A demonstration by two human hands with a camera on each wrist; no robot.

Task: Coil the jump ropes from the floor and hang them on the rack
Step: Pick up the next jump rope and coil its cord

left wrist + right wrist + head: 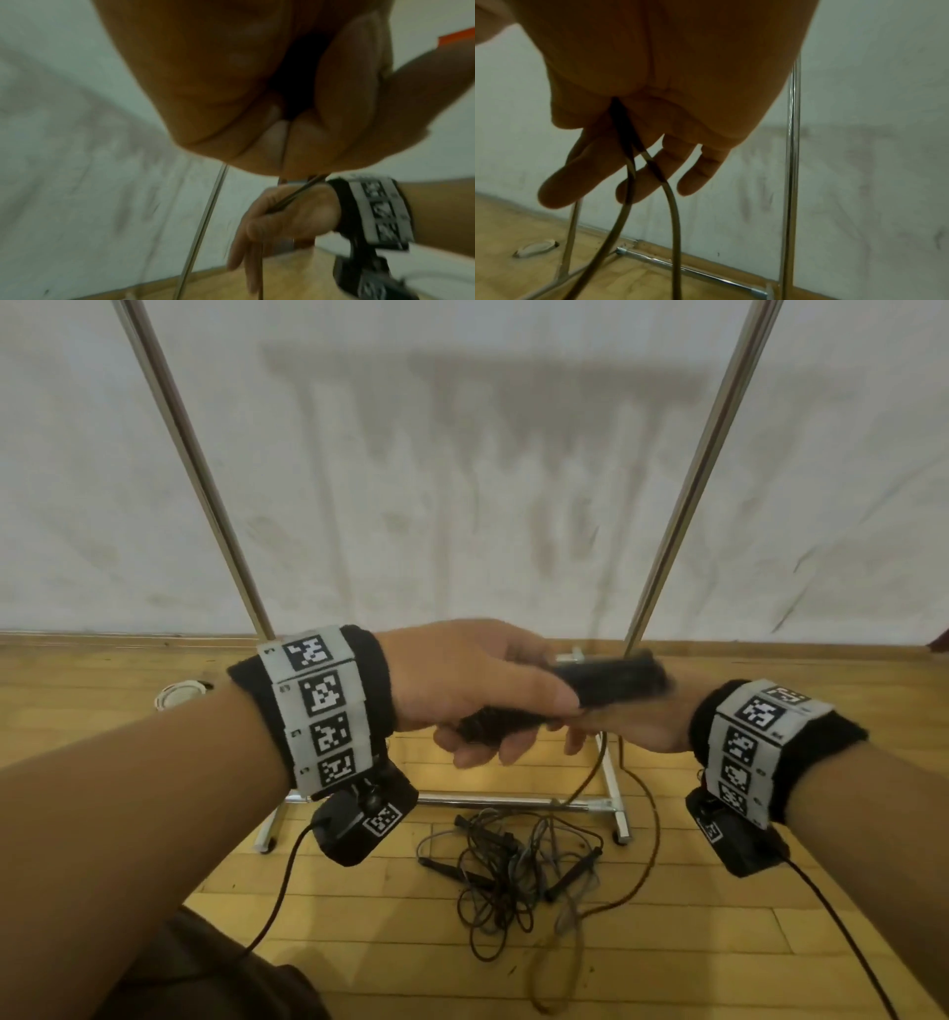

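Observation:
My left hand (462, 690) grips the black handles (611, 680) of a jump rope at waist height in front of the rack (215, 505). Its fingers curl round something dark in the left wrist view (295, 81). My right hand (637, 726) lies just under the handles, fingers stretched out (680, 101). Two strands of the rope (672, 213) come out of the fold between its thumb and palm and hang down. That rope (649, 814) loops to the floor. A tangled pile of other jump ropes (513, 865) lies on the wooden floor below.
The chrome rack has two uprights (688, 505) and a base bar (488, 799) close to a stained white wall. A white object (177, 693) lies on the floor at the left. Cables from the wrist cameras (277, 891) hang beside my arms.

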